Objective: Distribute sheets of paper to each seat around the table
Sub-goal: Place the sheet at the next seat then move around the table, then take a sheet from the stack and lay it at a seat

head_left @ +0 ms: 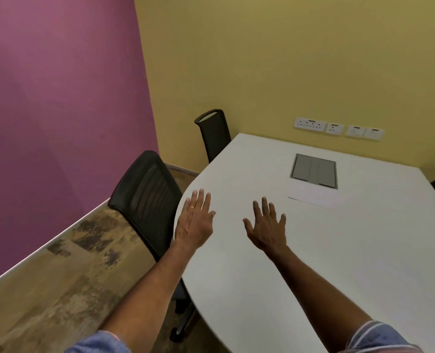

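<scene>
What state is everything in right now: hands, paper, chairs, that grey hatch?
Left hand: open, fingers spread, holding nothing.
Right hand: open, fingers spread, holding nothing.
Grey hatch: closed.
Paper: flat on the table, by the hatch.
Near chair: empty, tucked in.
Far chair: empty, tucked in.

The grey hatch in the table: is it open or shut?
Shut: the grey hatch has its flaps lying flat, level with the table top.
</scene>
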Available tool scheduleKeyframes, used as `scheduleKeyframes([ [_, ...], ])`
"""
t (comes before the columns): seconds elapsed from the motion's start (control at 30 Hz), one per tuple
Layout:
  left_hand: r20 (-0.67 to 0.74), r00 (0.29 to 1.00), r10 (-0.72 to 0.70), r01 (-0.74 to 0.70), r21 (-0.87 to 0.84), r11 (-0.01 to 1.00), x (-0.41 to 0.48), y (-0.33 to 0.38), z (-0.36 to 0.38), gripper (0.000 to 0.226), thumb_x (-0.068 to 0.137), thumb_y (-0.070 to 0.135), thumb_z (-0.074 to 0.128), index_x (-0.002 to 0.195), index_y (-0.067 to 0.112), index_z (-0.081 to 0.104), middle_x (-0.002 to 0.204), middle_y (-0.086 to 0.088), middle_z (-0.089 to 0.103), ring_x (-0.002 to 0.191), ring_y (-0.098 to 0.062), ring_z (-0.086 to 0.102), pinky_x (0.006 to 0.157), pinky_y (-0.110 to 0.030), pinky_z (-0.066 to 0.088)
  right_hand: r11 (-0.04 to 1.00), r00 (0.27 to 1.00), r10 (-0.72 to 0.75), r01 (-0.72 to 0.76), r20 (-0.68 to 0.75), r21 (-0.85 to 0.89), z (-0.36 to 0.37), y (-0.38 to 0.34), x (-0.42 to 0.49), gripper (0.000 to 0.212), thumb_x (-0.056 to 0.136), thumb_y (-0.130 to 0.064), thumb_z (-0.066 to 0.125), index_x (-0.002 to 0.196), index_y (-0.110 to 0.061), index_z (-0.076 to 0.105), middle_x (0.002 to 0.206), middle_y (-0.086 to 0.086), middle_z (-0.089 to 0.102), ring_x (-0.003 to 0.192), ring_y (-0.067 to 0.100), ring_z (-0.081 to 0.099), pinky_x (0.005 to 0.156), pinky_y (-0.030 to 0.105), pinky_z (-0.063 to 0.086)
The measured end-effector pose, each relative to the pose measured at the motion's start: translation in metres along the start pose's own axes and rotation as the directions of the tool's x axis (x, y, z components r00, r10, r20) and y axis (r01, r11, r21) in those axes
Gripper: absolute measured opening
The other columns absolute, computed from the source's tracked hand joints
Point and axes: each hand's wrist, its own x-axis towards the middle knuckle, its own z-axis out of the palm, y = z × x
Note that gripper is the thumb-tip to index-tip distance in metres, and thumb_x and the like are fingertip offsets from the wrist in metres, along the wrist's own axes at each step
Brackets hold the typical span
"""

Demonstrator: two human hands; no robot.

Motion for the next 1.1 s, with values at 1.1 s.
scheduleKeyframes([
  [1.1, 0.131, 0.769, 0.626, -0.590, -0.231, 0.773, 0.289, 0.137, 0.149, 0.060, 0.109, 0.038, 0.022, 0.161, 0.012, 0.008, 0.169, -0.010, 0.004, 0.157, -0.028, 0.000, 0.128, -0.043, 0.007, 0.830, 0.829, 0.558, -0.558, -0.035, 0.006, 0.034, 0.126, 0.160, 0.070, 0.103, -0.055, 0.027, 0.161, -0.023, 0.007, 0.169, 0.005, -0.006, 0.156, 0.027, 0.001, 0.122, 0.061, 0.009],
])
